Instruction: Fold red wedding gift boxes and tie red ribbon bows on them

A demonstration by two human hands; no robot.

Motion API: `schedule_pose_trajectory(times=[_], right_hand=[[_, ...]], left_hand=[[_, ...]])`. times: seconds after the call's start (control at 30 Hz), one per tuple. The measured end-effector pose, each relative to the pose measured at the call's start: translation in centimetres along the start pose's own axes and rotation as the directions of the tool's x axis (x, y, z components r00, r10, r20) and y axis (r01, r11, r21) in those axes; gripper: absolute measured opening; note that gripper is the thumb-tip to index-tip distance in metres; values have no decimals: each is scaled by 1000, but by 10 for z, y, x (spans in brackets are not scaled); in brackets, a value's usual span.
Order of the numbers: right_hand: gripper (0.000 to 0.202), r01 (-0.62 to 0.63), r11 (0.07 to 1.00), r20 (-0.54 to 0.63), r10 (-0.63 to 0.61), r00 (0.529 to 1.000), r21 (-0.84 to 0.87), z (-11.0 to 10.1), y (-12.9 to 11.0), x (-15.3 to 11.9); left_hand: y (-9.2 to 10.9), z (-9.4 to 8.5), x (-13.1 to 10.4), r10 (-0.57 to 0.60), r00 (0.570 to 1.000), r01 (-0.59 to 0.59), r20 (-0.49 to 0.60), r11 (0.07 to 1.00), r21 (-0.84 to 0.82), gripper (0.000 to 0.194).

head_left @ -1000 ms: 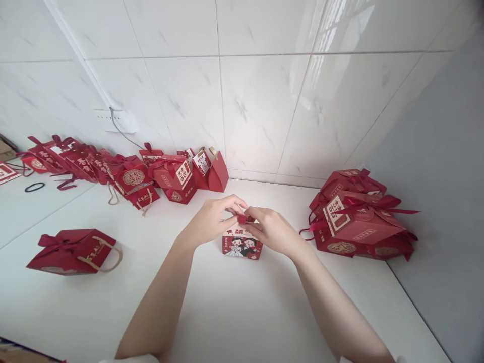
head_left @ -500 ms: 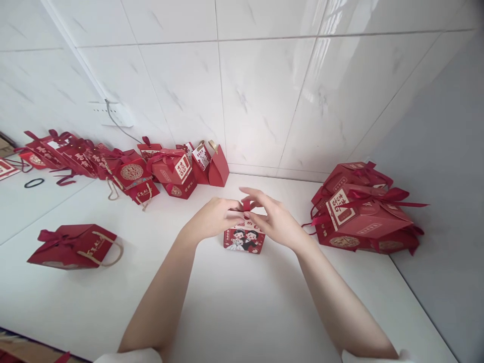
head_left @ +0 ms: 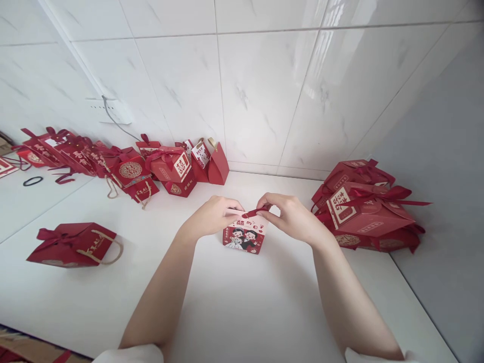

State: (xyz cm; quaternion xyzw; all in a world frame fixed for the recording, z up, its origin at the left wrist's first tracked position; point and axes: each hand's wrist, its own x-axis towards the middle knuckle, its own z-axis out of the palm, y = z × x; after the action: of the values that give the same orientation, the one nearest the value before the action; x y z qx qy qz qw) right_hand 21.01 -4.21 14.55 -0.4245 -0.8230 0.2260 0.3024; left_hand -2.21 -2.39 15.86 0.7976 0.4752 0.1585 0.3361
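A small red and white gift box (head_left: 242,240) with a cartoon bride and groom on its front stands on the white table. A dark red ribbon (head_left: 251,214) runs across its top. My right hand (head_left: 293,217) pinches the ribbon's right end between thumb and fingers, just above the box's right corner. On the other side, my left hand (head_left: 216,216) has its thumb and fingers closed at the ribbon's left end, by the top of the box. The fingertips partly cover what this hand grips.
A red box with a rope handle (head_left: 75,245) lies on the table (head_left: 242,312) at left. Several red gift boxes (head_left: 172,169) line the tiled wall, and more red boxes with bows (head_left: 372,209) are stacked at right. A black ring (head_left: 33,181) lies far left.
My right hand has moved right, away from my left hand, drawing the ribbon from an upright loop into a flatter line across the box top. More of the box's white upper part shows.
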Motion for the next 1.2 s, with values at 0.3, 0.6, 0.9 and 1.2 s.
schedule_pose_trajectory(times=[0.3,0.6,0.9,1.2], right_hand=[[24,62,998,-126,-64,990,-14,15,-4,4],[29,-50,998,-132,55,990,37,27,-2,9],[8,-109,993,-30,108,994,-51,27,3,12],[10,-26,1000,-129,24,991,-17,37,6,15]], left_hand=[[4,4,3,106,993,-92,-55,974,205,30],[4,4,5,190,980,-161,-55,927,337,36],[4,-2,-1,73,995,-68,-73,995,71,32],[-3,0,4,7,989,8,-149,995,98,28]])
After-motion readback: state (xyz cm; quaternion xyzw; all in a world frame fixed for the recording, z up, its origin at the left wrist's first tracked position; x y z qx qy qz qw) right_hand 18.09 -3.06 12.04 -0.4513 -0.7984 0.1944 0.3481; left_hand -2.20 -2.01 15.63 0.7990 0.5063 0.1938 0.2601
